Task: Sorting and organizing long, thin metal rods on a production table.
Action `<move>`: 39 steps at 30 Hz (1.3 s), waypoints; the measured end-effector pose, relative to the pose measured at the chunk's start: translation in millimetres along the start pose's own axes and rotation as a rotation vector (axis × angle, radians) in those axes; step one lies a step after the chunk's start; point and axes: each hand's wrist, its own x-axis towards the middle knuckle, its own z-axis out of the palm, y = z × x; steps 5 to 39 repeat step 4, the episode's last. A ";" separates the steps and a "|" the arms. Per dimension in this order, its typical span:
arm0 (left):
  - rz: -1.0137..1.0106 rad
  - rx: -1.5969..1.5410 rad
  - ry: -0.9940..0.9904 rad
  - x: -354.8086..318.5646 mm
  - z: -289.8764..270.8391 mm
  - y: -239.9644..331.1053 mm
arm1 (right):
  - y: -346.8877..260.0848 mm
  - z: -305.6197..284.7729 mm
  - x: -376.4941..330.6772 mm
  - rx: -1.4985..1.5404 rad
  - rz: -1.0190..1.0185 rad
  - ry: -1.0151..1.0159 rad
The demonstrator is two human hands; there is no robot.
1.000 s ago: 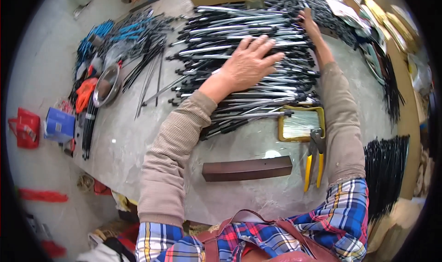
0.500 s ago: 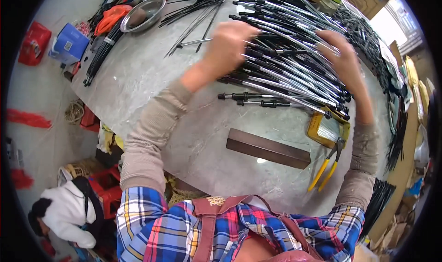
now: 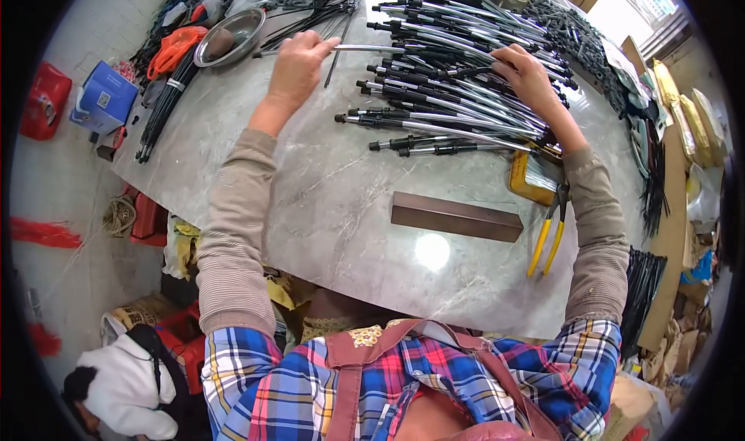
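My left hand (image 3: 297,67) is closed around a thin silver rod (image 3: 361,48), held level above the table, with a dark end sticking out past the fist. The rod's other end runs in over a large pile of silver-and-black rods (image 3: 458,100), where I lose it. Over the right part of that pile, my right hand (image 3: 528,72) has thumb and fingers bent together. A black piece (image 3: 469,72) meets its fingertips; whether it is gripped or only touched is unclear. Two short black-and-silver rods (image 3: 434,148) lie at the pile's near edge.
A brown rectangular bar (image 3: 456,217) lies on the grey table (image 3: 334,231). Right of it are yellow-handled pliers (image 3: 547,243) and a yellow tray (image 3: 528,179). A metal bowl (image 3: 230,38) and a bundle of black rods (image 3: 167,107) occupy the far left. A person in white (image 3: 124,379) is at lower left.
My left hand has moved left with the rod, drawing it out from over the pile. My right hand has shifted left, its fingers now over the rods. The view has shifted slightly.
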 end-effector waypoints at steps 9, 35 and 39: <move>0.038 0.035 0.087 -22.6 -42.7 -18.3 | 2.0 1.0 0.8 0.011 0.012 -0.021; 0.038 0.035 0.087 -22.6 -42.7 -18.3 | 2.0 1.0 0.8 0.011 0.012 -0.021; 0.038 0.035 0.087 -22.6 -42.7 -18.3 | 2.0 1.0 0.8 0.011 0.012 -0.021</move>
